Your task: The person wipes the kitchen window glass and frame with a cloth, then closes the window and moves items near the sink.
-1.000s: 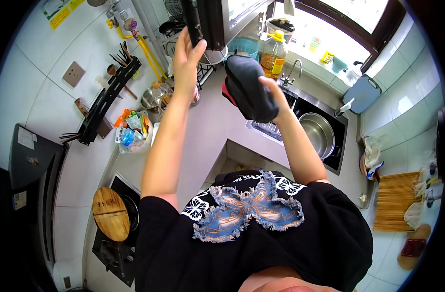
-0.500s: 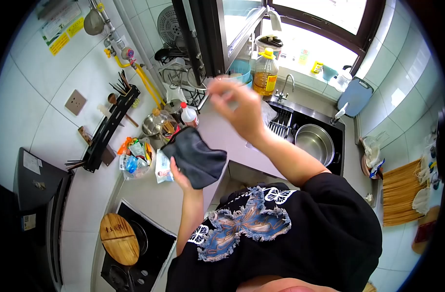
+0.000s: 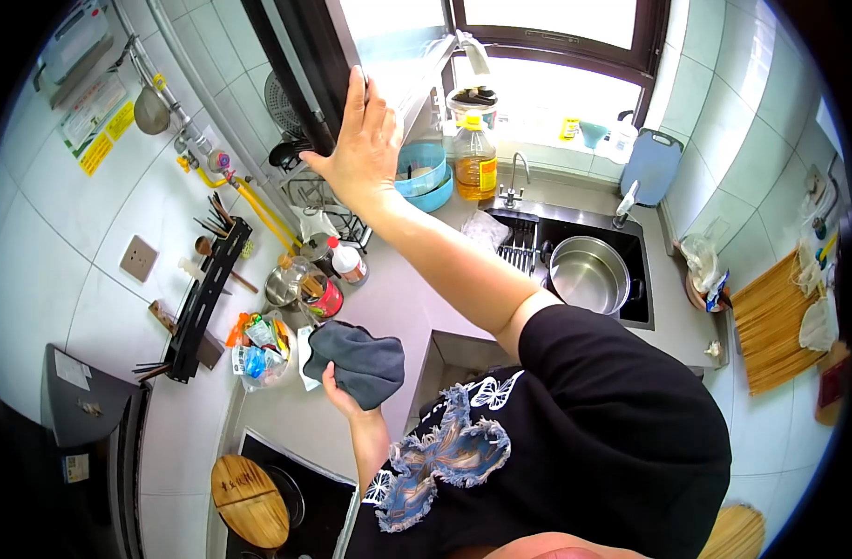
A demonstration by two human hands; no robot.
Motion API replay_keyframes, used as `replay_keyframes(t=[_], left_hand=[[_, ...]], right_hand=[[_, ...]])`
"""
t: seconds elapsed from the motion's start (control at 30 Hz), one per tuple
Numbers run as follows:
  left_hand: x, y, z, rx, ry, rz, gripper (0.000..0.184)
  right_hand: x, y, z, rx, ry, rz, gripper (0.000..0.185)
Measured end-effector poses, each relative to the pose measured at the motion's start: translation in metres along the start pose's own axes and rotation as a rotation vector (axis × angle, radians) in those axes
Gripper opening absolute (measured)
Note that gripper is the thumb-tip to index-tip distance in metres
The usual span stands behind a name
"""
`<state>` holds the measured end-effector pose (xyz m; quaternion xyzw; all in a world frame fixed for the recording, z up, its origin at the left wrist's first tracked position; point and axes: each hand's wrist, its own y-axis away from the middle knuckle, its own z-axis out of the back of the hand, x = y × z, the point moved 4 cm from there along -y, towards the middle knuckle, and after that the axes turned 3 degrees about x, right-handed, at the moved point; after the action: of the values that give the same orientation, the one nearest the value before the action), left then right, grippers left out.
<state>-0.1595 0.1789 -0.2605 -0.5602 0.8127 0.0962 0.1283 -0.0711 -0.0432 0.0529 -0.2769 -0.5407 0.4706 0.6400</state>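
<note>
In my left hand is a dark grey cloth, held over the counter with its folds hanging loosely to the right. My thumb and fingers grip its lower edge. My right arm stretches forward and up, and my right hand has its fingers spread at the dark frame of the opened window sash. Whether the palm presses on the frame or hovers just in front of it, I cannot tell. Just beyond that hand are stacked blue basins and a large bottle of yellow oil.
A steel pot stands in the dark sink beside a tap. Bottles, a plastic bag of packets and a knife rack line the left wall. A wooden lid rests by the stove.
My right hand has moved up and left to the window frame, its fingers spreading. The cloth in my left hand has shifted slightly down and left. The view has turned a little.
</note>
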Motion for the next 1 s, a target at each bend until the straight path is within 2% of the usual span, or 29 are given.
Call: replay_keyframes(t=[0.13,0.33,0.77,0.93,0.97,1.0], left_hand=[[0.001,0.003,0.007,-0.021,0.015,0.037,0.06],[0.002,0.015,-0.003,-0.026,-0.027,0.027,0.059],[-0.002,0.034,0.008,-0.059,0.017,0.019,0.057],[0.003,0.03,0.022,-0.069,-0.05,0.034,0.055],[0.01,0.023,0.022,-0.082,-0.114,0.028,0.056],[0.016,0.023,0.0,-0.006,-0.142,0.031,0.056]], right_hand=[[0.0,-0.001,-0.007,0.003,0.037,-0.055,0.131],[-0.007,-0.002,-0.001,0.01,-0.095,-0.051,0.129],[-0.056,-0.01,0.06,-0.003,-0.071,-0.005,0.131],[-0.078,-0.016,0.096,0.08,-0.161,-0.103,0.125],[-0.084,-0.015,0.104,0.044,-0.138,-0.021,0.124],[-0.091,-0.018,0.109,-0.011,-0.115,0.083,0.124]])
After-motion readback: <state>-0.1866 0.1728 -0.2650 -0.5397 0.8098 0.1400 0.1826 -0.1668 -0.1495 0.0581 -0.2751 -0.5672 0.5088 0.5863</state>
